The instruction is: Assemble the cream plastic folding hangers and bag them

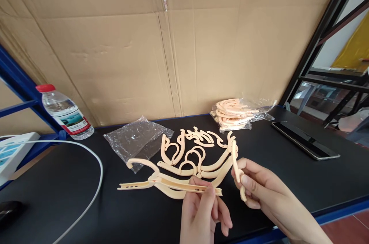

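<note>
My left hand (203, 211) is closed in a pinch on a cream plastic hanger (161, 184) that stretches left over the black table (86, 198), its hook curling up at the left. My right hand (263, 194) is closed on a curved cream hanger piece (236, 167), held upright just right of the hanger's end. Behind both hands lies a loose pile of the same cream hanger parts (196, 151).
A bag of more cream parts (238, 113) sits at the back, an empty clear bag (137, 140) to the left. A water bottle (65, 113), a white cable (92, 182), a white power strip (11, 151) and a dark tablet (305, 140) also lie here. Cardboard backs the table.
</note>
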`<state>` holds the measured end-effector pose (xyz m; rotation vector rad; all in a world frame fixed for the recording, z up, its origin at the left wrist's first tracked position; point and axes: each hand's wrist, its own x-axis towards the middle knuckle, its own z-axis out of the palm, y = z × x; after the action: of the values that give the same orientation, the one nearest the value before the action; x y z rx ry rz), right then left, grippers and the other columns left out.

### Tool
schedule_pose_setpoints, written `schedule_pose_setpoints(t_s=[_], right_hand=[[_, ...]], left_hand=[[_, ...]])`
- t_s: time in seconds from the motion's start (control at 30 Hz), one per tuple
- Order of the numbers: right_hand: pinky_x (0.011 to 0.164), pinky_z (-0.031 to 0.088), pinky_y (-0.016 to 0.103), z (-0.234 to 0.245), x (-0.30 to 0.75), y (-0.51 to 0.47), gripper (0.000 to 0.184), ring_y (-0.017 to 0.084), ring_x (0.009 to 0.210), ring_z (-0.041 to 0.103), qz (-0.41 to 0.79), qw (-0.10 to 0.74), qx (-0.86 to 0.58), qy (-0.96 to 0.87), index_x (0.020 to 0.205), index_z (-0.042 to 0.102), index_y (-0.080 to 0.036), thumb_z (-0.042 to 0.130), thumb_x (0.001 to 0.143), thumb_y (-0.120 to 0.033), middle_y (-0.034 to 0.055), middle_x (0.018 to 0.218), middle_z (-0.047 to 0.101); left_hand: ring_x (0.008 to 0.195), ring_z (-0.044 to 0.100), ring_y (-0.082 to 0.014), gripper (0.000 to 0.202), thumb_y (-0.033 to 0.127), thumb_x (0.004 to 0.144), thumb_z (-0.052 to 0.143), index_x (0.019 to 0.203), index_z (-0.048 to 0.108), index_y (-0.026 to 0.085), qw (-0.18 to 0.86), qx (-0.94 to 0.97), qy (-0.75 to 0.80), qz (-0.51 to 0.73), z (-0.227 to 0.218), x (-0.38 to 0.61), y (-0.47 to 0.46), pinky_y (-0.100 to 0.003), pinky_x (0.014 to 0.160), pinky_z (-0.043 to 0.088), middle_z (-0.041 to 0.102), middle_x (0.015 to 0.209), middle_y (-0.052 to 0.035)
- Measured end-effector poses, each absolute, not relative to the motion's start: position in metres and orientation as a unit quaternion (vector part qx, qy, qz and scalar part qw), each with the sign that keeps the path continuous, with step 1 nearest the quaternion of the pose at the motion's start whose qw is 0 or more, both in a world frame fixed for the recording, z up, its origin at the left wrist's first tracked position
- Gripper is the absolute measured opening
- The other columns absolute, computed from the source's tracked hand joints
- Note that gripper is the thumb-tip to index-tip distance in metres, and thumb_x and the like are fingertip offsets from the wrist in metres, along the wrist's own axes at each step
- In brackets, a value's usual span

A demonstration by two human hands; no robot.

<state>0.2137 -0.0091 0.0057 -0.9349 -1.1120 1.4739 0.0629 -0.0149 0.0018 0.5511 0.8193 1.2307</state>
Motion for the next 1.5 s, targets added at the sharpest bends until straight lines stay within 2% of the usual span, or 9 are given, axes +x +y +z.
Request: schedule_pose_setpoints(t_s=[0.1,0.2,0.27,0.5,0.73,0.9,1.1,1.3,1.5], right_hand=[[0.044,0.037,0.017,0.004,0.211,-0.007,0.023,0.006,0.051,0.039,0.613,0.563,-0.370,-0.413,0.081,0.063,-0.018,0.076,0.080,-0.037,-0.0035,0.069,0.048],[0.054,0.051,0.021,0.001,0.207,-0.008,0.022,0.008,0.055,0.053,0.621,0.583,-0.366,-0.374,0.086,0.071,-0.018,0.082,0.074,-0.032,-0.0011,0.070,0.059],[0.056,0.053,0.022,-0.001,0.204,-0.009,0.023,0.010,0.058,0.058,0.620,0.589,-0.371,-0.363,0.088,0.074,-0.018,0.083,0.073,-0.032,0.0011,0.070,0.063],[0.047,0.050,0.019,-0.007,0.193,-0.011,0.022,0.012,0.056,0.060,0.587,0.598,-0.379,-0.393,0.080,0.069,-0.016,0.078,0.079,-0.036,0.0014,0.065,0.065],[0.050,0.048,0.021,-0.004,0.188,-0.012,0.024,0.009,0.049,0.055,0.585,0.553,-0.402,-0.436,0.073,0.067,-0.014,0.079,0.077,-0.035,-0.0005,0.056,0.061],[0.052,0.045,0.020,-0.008,0.189,-0.011,0.019,0.008,0.053,0.052,0.598,0.556,-0.389,-0.426,0.077,0.073,-0.016,0.077,0.080,-0.034,0.0001,0.061,0.061],[0.048,0.040,0.018,-0.008,0.189,-0.011,0.022,0.006,0.051,0.045,0.614,0.546,-0.383,-0.423,0.079,0.067,-0.016,0.070,0.086,-0.036,-0.0037,0.059,0.052],[0.049,0.048,0.022,-0.005,0.188,-0.013,0.028,0.010,0.053,0.061,0.636,0.509,-0.379,-0.439,0.082,0.058,-0.016,0.063,0.090,-0.042,-0.0013,0.070,0.057],[0.059,0.055,0.029,-0.005,0.194,-0.014,0.028,0.016,0.061,0.067,0.635,0.482,-0.395,-0.456,0.084,0.060,-0.015,0.062,0.091,-0.041,0.0013,0.074,0.060]], left_hand=[[0.038,0.051,-0.0087,0.035,0.039,0.072,0.079,0.072,0.052,0.017,0.702,0.251,0.366,0.557,0.001,0.063,-0.014,-0.016,0.036,0.034,0.041,0.045,0.0102],[0.039,0.051,-0.0090,0.034,0.039,0.073,0.078,0.073,0.052,0.016,0.703,0.254,0.365,0.555,0.001,0.064,-0.013,-0.016,0.036,0.034,0.041,0.045,0.0102],[0.039,0.051,-0.0090,0.034,0.038,0.074,0.077,0.072,0.052,0.017,0.706,0.255,0.363,0.552,0.001,0.064,-0.013,-0.016,0.036,0.034,0.041,0.045,0.0101],[0.041,0.051,-0.0090,0.034,0.038,0.076,0.076,0.071,0.050,0.017,0.703,0.254,0.355,0.561,-0.001,0.065,-0.014,-0.017,0.038,0.033,0.043,0.048,0.0090],[0.045,0.053,-0.0112,0.043,0.041,0.077,0.074,0.056,0.045,0.017,0.725,0.263,0.325,0.548,-0.003,0.063,-0.014,-0.020,0.043,0.030,0.050,0.045,0.0028],[0.043,0.050,-0.0095,0.042,0.042,0.074,0.077,0.058,0.049,0.016,0.722,0.257,0.342,0.544,-0.002,0.062,-0.015,-0.019,0.041,0.024,0.048,0.045,0.0047],[0.038,0.046,-0.0064,0.038,0.041,0.072,0.078,0.066,0.051,0.016,0.713,0.250,0.363,0.545,0.001,0.063,-0.016,-0.018,0.041,0.024,0.046,0.045,0.0081],[0.038,0.043,-0.0048,0.045,0.043,0.072,0.078,0.056,0.045,0.016,0.718,0.254,0.362,0.537,-0.001,0.063,-0.016,-0.020,0.044,0.030,0.046,0.047,0.0073],[0.041,0.044,-0.0058,0.047,0.045,0.076,0.074,0.056,0.043,0.017,0.721,0.288,0.353,0.522,-0.006,0.060,-0.015,-0.021,0.048,0.032,0.044,0.045,0.0069]])
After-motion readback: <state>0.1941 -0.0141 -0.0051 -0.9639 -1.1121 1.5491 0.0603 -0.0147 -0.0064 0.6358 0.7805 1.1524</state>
